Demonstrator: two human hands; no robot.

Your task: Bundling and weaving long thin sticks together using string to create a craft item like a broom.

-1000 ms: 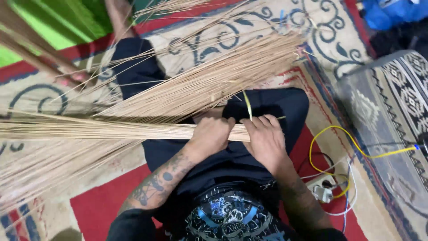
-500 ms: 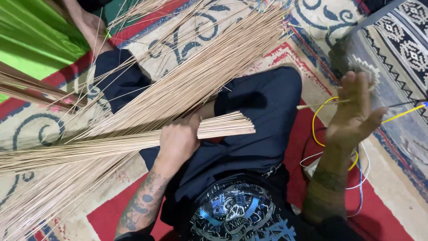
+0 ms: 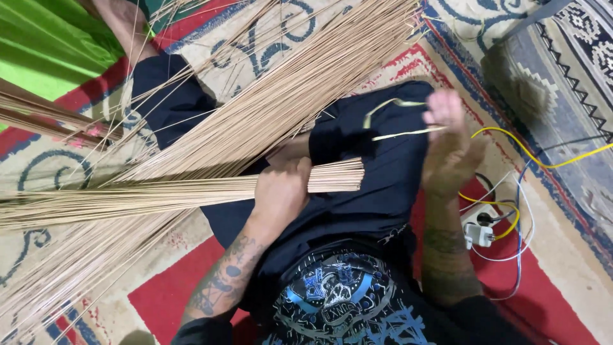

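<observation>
1. The left hand point(image 3: 281, 191) is gripping a bundle of thin sticks point(image 3: 159, 195), which is lying across the lap.
2. The right hand point(image 3: 450, 150) is pinching a thin yellowish strip point(image 3: 396, 121) above the right knee.
3. Beside it, a white plug point(image 3: 477, 234) with yellow and blue wires point(image 3: 543, 160) is lying on the patterned carpet point(image 3: 562, 268).
4. Farther off, loose sticks point(image 3: 287, 96) are fanning over the carpet.
</observation>
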